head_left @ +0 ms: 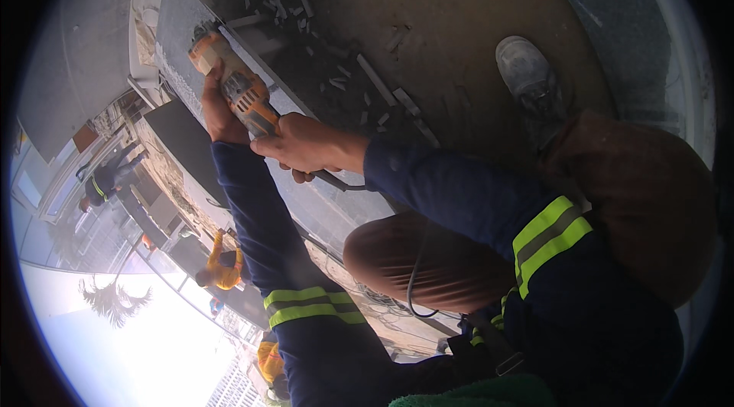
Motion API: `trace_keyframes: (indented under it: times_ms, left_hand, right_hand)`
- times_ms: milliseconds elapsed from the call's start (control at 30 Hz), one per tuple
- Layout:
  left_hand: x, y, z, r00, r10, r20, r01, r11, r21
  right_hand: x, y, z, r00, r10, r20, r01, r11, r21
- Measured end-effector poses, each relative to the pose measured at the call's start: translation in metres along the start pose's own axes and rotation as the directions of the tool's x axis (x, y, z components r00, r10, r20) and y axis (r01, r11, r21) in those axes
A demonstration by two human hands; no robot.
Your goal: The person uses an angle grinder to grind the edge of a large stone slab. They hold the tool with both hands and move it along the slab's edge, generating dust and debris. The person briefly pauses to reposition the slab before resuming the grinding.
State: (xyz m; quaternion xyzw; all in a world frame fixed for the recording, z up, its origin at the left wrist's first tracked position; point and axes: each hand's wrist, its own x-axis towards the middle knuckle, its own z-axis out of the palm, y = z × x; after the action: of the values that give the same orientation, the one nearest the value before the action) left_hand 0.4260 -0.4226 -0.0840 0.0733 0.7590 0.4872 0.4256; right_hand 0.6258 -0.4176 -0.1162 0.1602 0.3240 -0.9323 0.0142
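Note:
An orange and black angle grinder (245, 94) is held in both my hands, over a long grey slab (340, 212). My left hand (219, 109) is closed round the front of its body, near the head. Behind it, my right hand (310, 145) grips the rear handle, fingers wrapped round. The tool's head lies at the slab's far end, close to its edge; the disc cannot be made out clearly. Pale dust lies on the slab beside the head. A dark power cord (340, 184) runs from the handle back past my knee.
Broken strips and chips (375, 80) litter the brown ground right of the slab. My shoe (526, 71) rests on that ground, and my bent knee (382, 254) is beside the slab. People in yellow (226, 273) and dark clothing (107, 181) are farther off to the left.

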Motion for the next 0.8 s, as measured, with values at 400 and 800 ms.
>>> trace_keyframes:
  times_ms: [400, 800]
  left_hand:
    - [-0.014, -0.01, -0.003, 1.0, -0.023, 0.015, 0.024, 0.999, -0.044]
    - [0.007, 0.007, -0.006, 0.998, -0.02, 0.054, 0.02, 1.0, 0.004]
  right_hand:
    - [-0.018, 0.007, 0.003, 1.0, 0.022, 0.0, -0.022, 1.0, -0.003]
    - [0.009, -0.004, -0.003, 0.999, -0.047, -0.007, 0.048, 0.999, 0.008]
